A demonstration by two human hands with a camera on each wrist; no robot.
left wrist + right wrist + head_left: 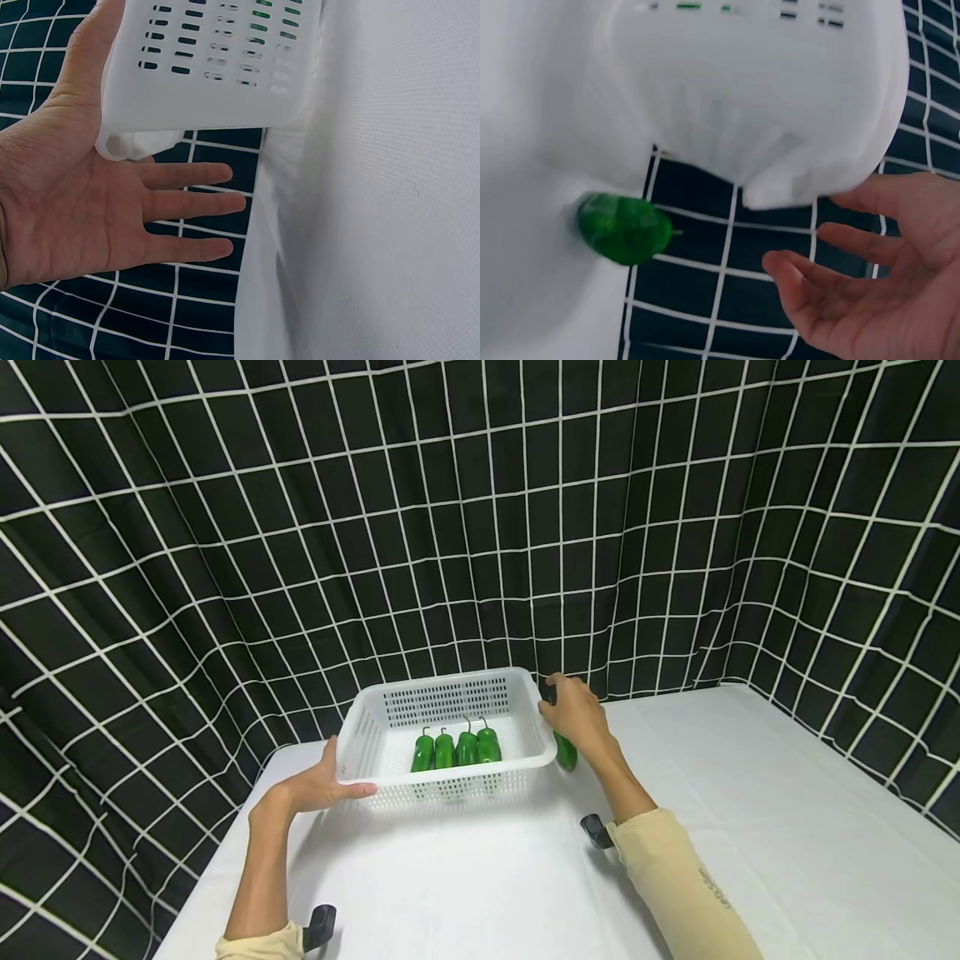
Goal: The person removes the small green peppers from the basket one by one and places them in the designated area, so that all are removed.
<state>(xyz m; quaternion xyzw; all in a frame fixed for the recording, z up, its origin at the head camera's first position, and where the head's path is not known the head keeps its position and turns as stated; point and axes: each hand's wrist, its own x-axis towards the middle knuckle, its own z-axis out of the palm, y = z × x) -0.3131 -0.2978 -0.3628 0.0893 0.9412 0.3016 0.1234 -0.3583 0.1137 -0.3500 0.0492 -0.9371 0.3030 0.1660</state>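
Note:
A white plastic basket (457, 779) with slotted walls stands on the table. Several glossy green chili peppers (467, 748) lie side by side in it, stems pointing to the back. My left hand (311, 787) rests against its left front corner, thumb along the front rim; in the left wrist view three fingers (195, 202) stretch out straight below the rim. At the right rim, my right hand (577, 710) has loosely bent fingers, thumb at the rim, and nothing between them. One more green chili pepper (566, 752) lies outside, between the basket's right wall and my right wrist.
White cloth covers the table (450, 877). A black curtain (480, 543) with a white grid hangs behind it and along both sides, near the basket's back. Black wrist mounts (597, 832) stick out from both sleeves.

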